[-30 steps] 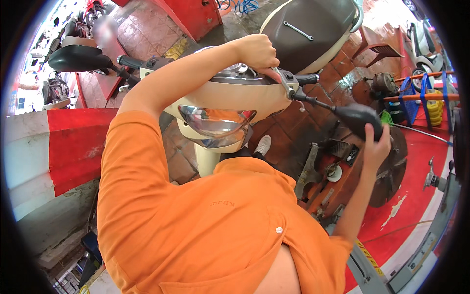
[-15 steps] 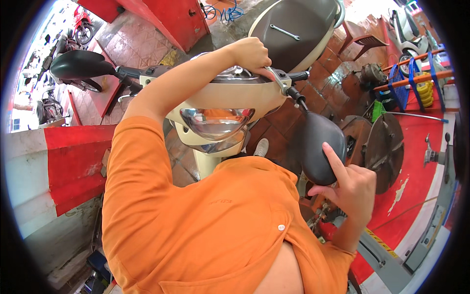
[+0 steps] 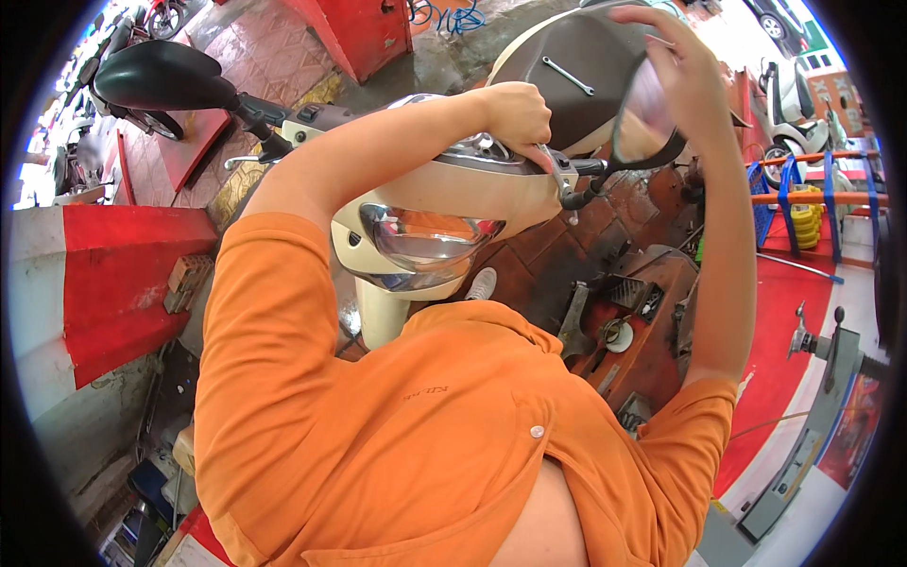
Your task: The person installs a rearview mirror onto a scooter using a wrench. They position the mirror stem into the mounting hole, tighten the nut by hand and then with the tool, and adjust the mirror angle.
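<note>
A cream scooter's front [image 3: 439,189] faces me, its headlight [image 3: 425,231] toward my body. My left hand [image 3: 520,115] is closed at the handlebar beside one mirror's base. A thin silver metal piece shows under its fist, but most of it is hidden. The black rear-view mirror [image 3: 642,118] on that side has its glass turned partly toward me. At the mirror's upper edge is my right hand [image 3: 669,61], fingers stretched and apart, slightly blurred; whether they touch it I cannot tell. The other mirror [image 3: 162,77] stands out at the left.
A wrench [image 3: 569,76] lies on the scooter's dark seat [image 3: 529,68]. An open box of tools and parts [image 3: 619,317] sits low at the right. A red cabinet [image 3: 364,38] stands behind, and a red and white panel [image 3: 132,283] is at the left.
The right-hand mirror has swung away from me toward the seat, its glass now showing. My right hand has moved up and away with it. My left hand keeps its closed hold at the handlebar.
</note>
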A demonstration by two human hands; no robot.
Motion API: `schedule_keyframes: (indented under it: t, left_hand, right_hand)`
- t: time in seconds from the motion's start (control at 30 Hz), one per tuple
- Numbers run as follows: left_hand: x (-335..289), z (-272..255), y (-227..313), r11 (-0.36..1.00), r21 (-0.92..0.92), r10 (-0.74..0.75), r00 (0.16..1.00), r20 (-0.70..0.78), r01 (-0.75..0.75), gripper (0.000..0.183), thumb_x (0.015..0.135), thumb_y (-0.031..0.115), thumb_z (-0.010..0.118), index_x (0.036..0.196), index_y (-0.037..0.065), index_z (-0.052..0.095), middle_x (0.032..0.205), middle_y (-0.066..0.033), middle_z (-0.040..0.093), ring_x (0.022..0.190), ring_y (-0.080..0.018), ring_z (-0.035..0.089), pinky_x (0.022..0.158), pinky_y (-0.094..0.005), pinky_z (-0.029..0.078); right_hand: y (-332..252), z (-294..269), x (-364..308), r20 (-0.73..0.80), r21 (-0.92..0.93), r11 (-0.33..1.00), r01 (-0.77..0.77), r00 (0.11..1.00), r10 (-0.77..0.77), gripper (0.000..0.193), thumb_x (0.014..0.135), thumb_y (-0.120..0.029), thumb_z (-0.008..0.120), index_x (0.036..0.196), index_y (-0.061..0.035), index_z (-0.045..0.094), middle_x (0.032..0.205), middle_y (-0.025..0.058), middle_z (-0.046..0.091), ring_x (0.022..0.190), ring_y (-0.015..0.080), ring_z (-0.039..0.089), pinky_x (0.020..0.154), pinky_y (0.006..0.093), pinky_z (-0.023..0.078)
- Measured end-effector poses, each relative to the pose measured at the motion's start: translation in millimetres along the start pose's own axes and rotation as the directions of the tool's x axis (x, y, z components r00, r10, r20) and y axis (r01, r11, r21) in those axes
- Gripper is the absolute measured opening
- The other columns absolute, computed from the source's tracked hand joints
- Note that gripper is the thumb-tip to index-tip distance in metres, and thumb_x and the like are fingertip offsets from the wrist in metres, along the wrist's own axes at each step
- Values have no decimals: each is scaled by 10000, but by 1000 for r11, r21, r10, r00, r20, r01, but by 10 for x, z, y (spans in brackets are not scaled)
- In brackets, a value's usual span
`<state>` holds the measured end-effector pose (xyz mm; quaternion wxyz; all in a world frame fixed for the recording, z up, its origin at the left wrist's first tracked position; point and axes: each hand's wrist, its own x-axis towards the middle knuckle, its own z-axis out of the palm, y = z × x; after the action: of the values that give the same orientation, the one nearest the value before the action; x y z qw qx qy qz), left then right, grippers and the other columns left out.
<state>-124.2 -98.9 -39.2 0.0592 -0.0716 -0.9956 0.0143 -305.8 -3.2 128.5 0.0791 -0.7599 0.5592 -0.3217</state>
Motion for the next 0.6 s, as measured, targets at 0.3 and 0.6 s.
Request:
schedule_keyframes:
  t: [0.3,0.6]
  left_hand:
    - [-34,-6,4,999,-24,-37,999,27,38,740,891,732,429,607,94,675,544,-117,616,545,-332,633,505,-399,479]
    - [-43,-12,32,997,-20,-72,994,86,74,735,900,719,432,593,91,661,521,-107,600,520,-322,621,487,-383,467]
  right_hand:
    - [1035,-462,-2090,-156,351,848,-397,868,471,400,1006,-205,429,1329,4,539,1311,128,568,1262,225,513,1087,350,351]
    - [-841,-174,-2932,-65,47,924,-379,922,381,579,778,-44,599,1349,-54,507,1444,243,417,1307,405,464,1110,488,332]
